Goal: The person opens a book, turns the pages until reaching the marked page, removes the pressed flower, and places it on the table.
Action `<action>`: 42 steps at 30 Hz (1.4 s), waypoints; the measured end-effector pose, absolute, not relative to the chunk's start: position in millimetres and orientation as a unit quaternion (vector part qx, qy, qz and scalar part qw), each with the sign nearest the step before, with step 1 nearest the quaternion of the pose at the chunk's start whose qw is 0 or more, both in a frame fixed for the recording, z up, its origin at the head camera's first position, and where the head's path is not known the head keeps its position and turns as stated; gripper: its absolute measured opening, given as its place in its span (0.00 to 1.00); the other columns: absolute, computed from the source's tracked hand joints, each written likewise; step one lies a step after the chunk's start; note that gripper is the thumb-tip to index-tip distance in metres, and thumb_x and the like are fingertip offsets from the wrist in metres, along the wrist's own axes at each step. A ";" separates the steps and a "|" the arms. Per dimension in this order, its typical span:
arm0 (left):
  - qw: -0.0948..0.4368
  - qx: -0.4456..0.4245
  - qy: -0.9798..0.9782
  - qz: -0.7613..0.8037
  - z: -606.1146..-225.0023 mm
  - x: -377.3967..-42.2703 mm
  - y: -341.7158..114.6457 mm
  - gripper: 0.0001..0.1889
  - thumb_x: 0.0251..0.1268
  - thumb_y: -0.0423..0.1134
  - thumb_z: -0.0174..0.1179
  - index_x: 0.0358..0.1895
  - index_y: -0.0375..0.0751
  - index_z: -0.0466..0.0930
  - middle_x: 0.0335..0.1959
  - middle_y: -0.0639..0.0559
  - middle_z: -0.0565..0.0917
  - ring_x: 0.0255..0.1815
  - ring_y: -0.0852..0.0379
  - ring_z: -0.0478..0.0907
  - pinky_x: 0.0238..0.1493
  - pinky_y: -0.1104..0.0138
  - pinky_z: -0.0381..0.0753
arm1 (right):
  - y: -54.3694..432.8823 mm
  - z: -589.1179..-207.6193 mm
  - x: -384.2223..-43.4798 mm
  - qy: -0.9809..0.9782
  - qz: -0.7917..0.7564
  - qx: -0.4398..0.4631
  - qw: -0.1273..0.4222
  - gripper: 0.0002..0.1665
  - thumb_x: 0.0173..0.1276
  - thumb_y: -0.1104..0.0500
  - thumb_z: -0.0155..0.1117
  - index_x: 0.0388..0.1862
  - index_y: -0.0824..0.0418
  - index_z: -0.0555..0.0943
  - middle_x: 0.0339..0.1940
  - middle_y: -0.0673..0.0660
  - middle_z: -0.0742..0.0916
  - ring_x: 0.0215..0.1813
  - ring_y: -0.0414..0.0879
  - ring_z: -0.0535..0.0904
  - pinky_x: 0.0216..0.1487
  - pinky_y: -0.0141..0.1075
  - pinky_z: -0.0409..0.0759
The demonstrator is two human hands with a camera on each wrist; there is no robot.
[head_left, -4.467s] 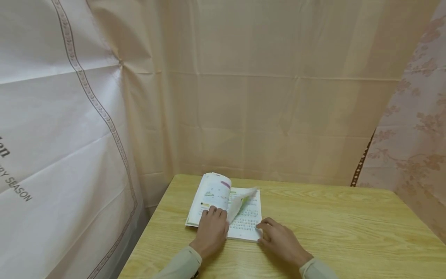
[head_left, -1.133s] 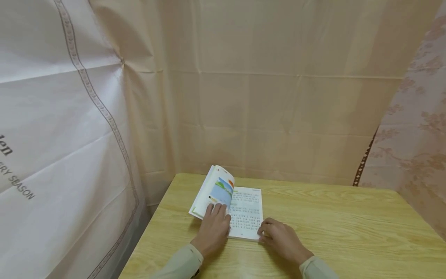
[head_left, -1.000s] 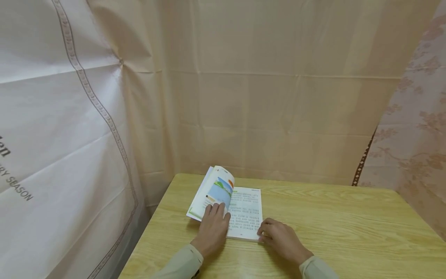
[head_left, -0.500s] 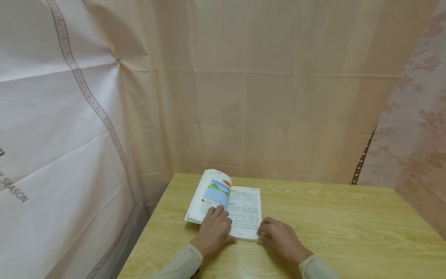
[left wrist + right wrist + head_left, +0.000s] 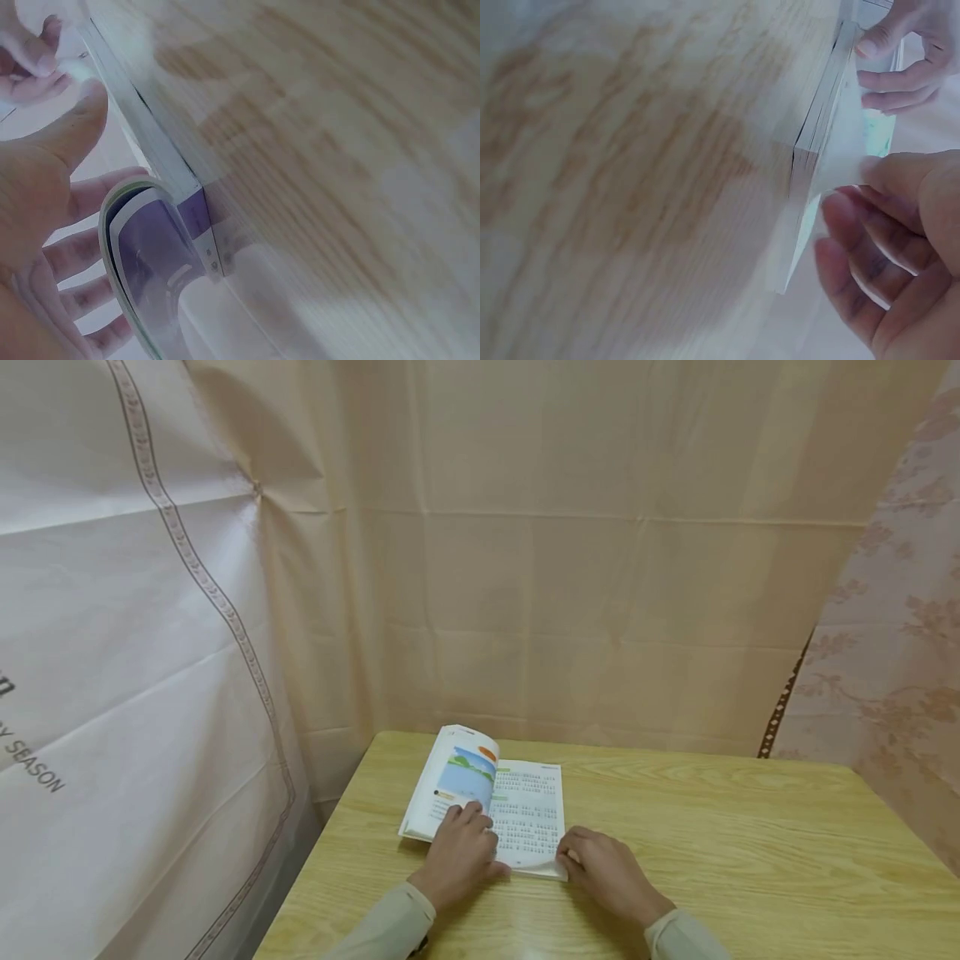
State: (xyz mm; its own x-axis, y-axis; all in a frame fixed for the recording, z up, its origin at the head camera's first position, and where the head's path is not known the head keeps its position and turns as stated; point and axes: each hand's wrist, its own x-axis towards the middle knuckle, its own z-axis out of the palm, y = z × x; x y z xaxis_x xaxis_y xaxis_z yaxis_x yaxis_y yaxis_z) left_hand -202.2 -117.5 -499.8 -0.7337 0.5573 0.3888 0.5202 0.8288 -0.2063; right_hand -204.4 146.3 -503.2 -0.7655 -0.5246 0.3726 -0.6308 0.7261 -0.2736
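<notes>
A book [image 5: 525, 814] lies open on the wooden table, its left side curling up and showing a blue and green picture. My left hand [image 5: 459, 858] rests over the lower part of that left side, with the thumb at the bottom edge near the spine. In the left wrist view its fingers spread across the curved pages, and the book's purple spine [image 5: 193, 214] shows. My right hand [image 5: 609, 872] pinches the lower right corner of a page [image 5: 841, 142] between thumb and forefinger. That corner is bent up off the pages below.
The wooden table [image 5: 720, 843] extends to the right of the book. A beige curtain [image 5: 570, 610] hangs behind it, a white printed sheet [image 5: 150, 693] on the left and a floral cloth [image 5: 892, 677] on the right.
Earlier a leaf turned over to the left, bringing up the picture page. The left thumb then moved out toward the right page, and the right hand has now lifted the corner of a page.
</notes>
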 end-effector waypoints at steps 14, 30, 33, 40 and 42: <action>0.253 -0.254 -0.933 0.024 -499.7 -203.7 -113.6 0.09 0.71 0.44 0.61 0.34 0.46 0.86 0.34 0.55 0.86 0.47 0.52 0.77 0.49 0.57 0.75 | 147.4 -498.9 -201.7 -0.919 0.257 0.263 0.144 0.24 0.67 0.58 0.75 0.60 0.58 0.81 0.52 0.53 0.85 0.27 0.30 0.73 0.29 0.30 0.77; 0.339 -0.195 -0.920 -0.026 -493.6 -207.6 -121.3 0.32 0.58 0.22 0.64 0.67 0.41 0.71 0.72 0.32 0.67 0.68 0.33 0.67 0.59 0.46 0.75 | 148.0 -507.8 -201.5 -0.928 0.180 0.312 0.101 0.16 0.59 0.50 0.80 0.43 0.55 0.87 0.49 0.49 0.84 0.35 0.34 0.74 0.36 0.38 0.80; 0.314 -0.211 -0.926 -0.006 -489.6 -207.1 -119.4 0.40 0.51 0.23 0.72 0.70 0.49 0.72 0.79 0.38 0.59 0.77 0.34 0.55 0.68 0.42 0.65 | 148.9 -506.2 -202.3 -0.926 0.175 0.318 0.101 0.15 0.59 0.50 0.80 0.42 0.54 0.88 0.48 0.49 0.84 0.37 0.36 0.77 0.38 0.40 0.82; 0.273 -0.262 -0.925 0.042 -491.7 -205.2 -120.2 0.20 0.45 0.27 0.76 0.44 0.48 0.88 0.57 0.49 0.83 0.68 0.43 0.73 0.70 0.49 0.69 | 149.7 -503.8 -202.9 -0.925 0.176 0.324 0.093 0.07 0.64 0.54 0.77 0.39 0.52 0.88 0.45 0.48 0.85 0.41 0.40 0.83 0.41 0.41 0.84; 0.258 -0.271 -0.926 0.039 -493.7 -204.5 -120.1 0.10 0.52 0.29 0.73 0.37 0.47 0.88 0.46 0.52 0.85 0.60 0.47 0.78 0.65 0.53 0.74 | 150.6 -503.1 -202.3 -0.920 0.182 0.331 0.107 0.04 0.65 0.56 0.76 0.37 0.52 0.88 0.42 0.46 0.85 0.40 0.39 0.82 0.39 0.40 0.84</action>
